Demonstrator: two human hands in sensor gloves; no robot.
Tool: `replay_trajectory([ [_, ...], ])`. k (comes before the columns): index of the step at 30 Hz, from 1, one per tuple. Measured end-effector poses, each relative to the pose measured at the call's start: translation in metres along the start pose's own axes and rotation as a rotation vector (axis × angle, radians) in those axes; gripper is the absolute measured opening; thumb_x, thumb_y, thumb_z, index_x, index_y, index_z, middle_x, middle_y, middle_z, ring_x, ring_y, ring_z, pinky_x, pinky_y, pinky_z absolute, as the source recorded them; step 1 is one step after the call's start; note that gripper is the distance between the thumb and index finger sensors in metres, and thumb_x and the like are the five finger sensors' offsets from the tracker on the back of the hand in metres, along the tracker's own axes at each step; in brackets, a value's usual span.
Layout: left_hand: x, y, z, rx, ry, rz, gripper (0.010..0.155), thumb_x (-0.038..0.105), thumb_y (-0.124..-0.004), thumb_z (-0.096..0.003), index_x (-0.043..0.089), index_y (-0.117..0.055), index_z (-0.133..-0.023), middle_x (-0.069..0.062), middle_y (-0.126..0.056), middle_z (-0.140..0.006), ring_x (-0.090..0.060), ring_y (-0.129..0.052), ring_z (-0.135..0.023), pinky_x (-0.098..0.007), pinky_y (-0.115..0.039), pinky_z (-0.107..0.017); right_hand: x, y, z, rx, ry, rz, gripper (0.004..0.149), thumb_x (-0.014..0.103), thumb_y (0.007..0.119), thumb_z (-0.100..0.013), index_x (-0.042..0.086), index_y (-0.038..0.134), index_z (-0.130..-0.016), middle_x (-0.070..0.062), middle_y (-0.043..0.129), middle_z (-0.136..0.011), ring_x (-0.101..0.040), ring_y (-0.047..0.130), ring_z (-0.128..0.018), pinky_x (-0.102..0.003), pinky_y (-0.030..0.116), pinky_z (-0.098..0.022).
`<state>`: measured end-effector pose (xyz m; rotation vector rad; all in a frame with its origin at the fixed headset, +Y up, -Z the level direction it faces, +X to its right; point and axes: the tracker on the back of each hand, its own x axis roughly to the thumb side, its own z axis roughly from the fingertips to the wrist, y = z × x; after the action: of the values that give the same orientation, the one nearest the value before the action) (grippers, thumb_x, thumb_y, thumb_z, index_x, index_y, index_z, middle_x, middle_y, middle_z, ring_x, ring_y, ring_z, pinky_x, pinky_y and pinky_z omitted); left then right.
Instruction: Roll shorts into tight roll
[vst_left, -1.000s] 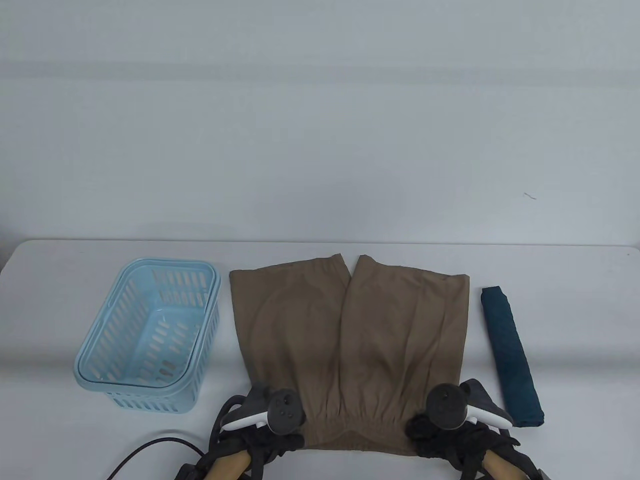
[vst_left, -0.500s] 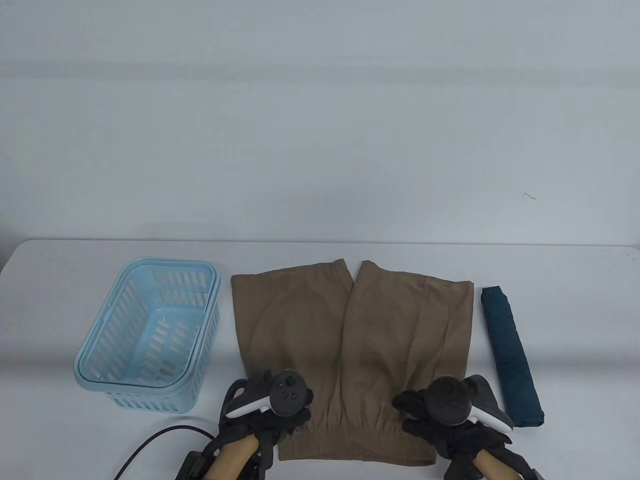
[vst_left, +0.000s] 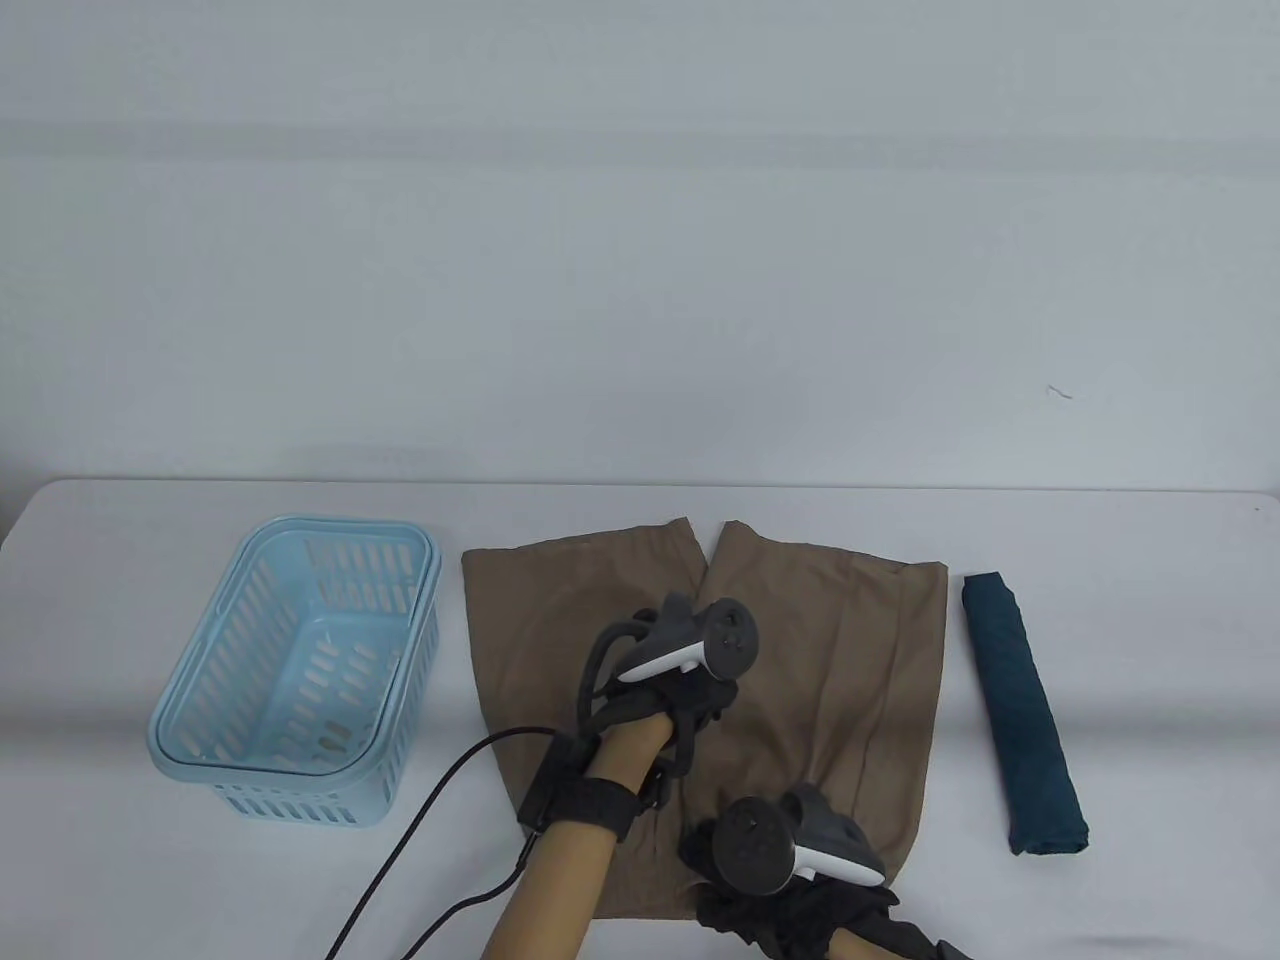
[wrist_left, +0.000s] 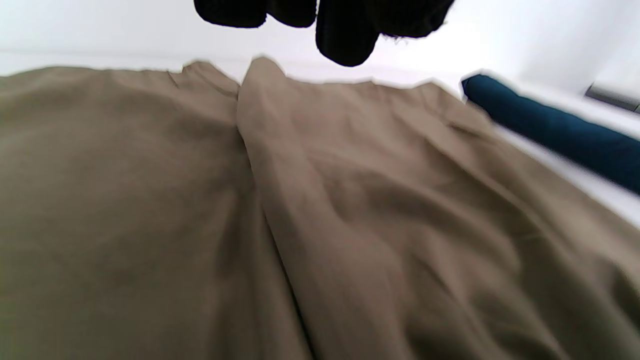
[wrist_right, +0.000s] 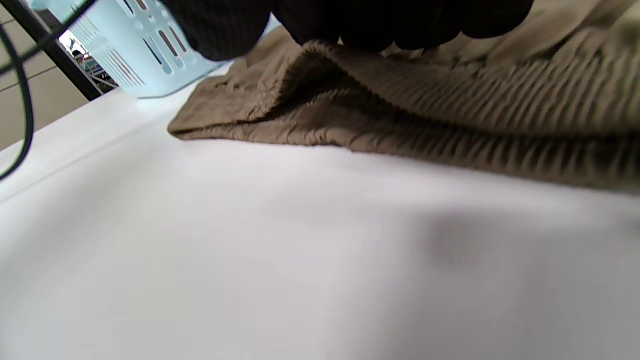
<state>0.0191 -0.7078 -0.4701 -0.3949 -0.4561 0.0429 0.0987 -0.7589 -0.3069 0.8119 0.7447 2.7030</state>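
Item: shorts (vst_left: 800, 650), tan, flat on counter (vst_left: 1150, 620), mid-front; waistband at near edge, leg hems toward far edge, so long axis runs near-to-far; a roll would start at waistband and travel away from the person.

R hand (vst_left: 770, 890): at near edge on waistband, right of centre; wrist view shows fingers (wrist_right: 350, 20) on top of the ribbed band with a fold lifted off the counter; looks like a grip on the band, thumb unseen. This hand is nearer the roll's start.

L hand (vst_left: 690, 690): over mid-shorts near the crotch seam; fingers (wrist_left: 345, 40) hang loose above cloth, apart, holding nothing.

Change vs 0.5 s ago: L hand has left the left waistband corner and gone forward to centre; R hand has shifted inward along the band.

Also: blue basket (vst_left: 200, 740) toward left edge; dark teal roll (vst_left: 1020, 700) toward right edge.
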Motion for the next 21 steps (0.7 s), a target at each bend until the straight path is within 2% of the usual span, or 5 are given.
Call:
replay_trajectory([
  [3, 0.004, -0.015, -0.022, -0.093, 0.021, 0.005, 0.056, 0.036, -0.061, -0.0561, 0.02, -0.055, -0.109, -0.012, -0.034, -0.119, -0.044, -0.044, -0.109, -0.066, -0.021, -0.071, 0.0, 0.005, -0.004, 0.004, 0.005, 0.004, 0.066, 0.038, 0.063, -0.053, 0.011, 0.042, -0.109, -0.018, 0.039, -0.115, -0.045, 0.047, -0.102, -0.059, 0.05, -0.071],
  [8, 0.005, -0.047, -0.042, -0.238, 0.052, -0.034, 0.057, 0.036, -0.059, -0.0567, 0.021, -0.048, -0.11, -0.013, -0.026, -0.119, -0.048, -0.039, -0.109, -0.066, -0.02, -0.071, -0.004, 0.008, -0.006, 0.016, 0.011, -0.01, 0.063, 0.037, 0.061, -0.054, 0.013, 0.041, -0.109, -0.017, 0.037, -0.115, -0.043, 0.044, -0.102, -0.058, 0.048, -0.071],
  [10, 0.005, -0.056, -0.044, -0.268, 0.052, -0.054, 0.058, 0.036, -0.058, -0.057, 0.022, -0.035, -0.109, -0.013, -0.025, -0.117, -0.047, -0.035, -0.108, -0.066, -0.021, -0.071, -0.004, 0.009, -0.006, 0.014, 0.013, -0.015, 0.06, 0.034, 0.059, -0.054, 0.014, 0.043, -0.108, -0.016, 0.037, -0.115, -0.042, 0.043, -0.102, -0.057, 0.046, -0.072],
  [21, 0.002, -0.064, -0.038, -0.215, 0.044, -0.057, 0.058, 0.034, -0.057, -0.0574, 0.023, -0.031, -0.108, -0.011, -0.022, -0.116, -0.045, -0.031, -0.107, -0.066, -0.022, -0.071, -0.006, 0.01, -0.006, 0.021, 0.032, -0.053, 0.06, 0.035, 0.059, -0.054, 0.014, 0.043, -0.108, -0.014, 0.035, -0.114, -0.04, 0.04, -0.102, -0.057, 0.042, -0.072],
])
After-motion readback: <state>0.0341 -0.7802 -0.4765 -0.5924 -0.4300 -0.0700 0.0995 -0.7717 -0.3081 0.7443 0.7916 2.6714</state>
